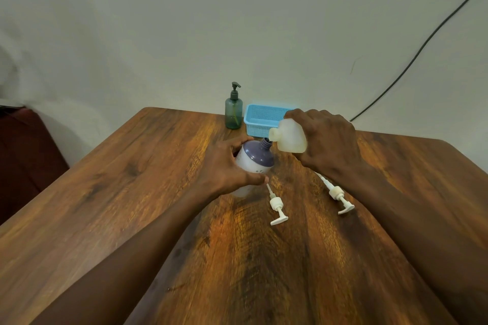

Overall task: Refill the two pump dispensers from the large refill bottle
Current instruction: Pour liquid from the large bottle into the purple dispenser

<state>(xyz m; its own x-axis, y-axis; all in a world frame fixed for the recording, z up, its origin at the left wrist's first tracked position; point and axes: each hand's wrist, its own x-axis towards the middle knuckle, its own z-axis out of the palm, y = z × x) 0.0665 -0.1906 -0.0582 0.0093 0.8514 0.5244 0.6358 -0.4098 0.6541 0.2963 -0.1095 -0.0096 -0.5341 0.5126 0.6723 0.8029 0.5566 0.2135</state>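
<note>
Just above the left hand's [227,166] grip, the open purple neck of the white-bodied dispenser bottle [253,163] leans toward the mouth of the cream refill bottle [289,137], which the right hand [327,140] clasps around its body and tips sideways. The left hand is wrapped firmly round the dispenser's waist, holding it tilted with its base seemingly near or on the wooden table [132,192]. The two openings are very close; whether they touch I cannot tell, and no stream of liquid is visible.

To pour well, the refill mouth should sit directly over the purple neck before the tilt deepens, since both openings are narrow and a miss would run down the shoulder onto the left fingers. Straightening the dispenser a little would likely give a truer target. A slow, steady tilt seems wise, with room left for the pump stem.

Below the left thumb lies one white pump head [276,206]; under the right wrist lies a second pump head [338,196]. Beyond both grips stand a green pump dispenser [233,111], its pump on, and a blue basket [261,117].
</note>
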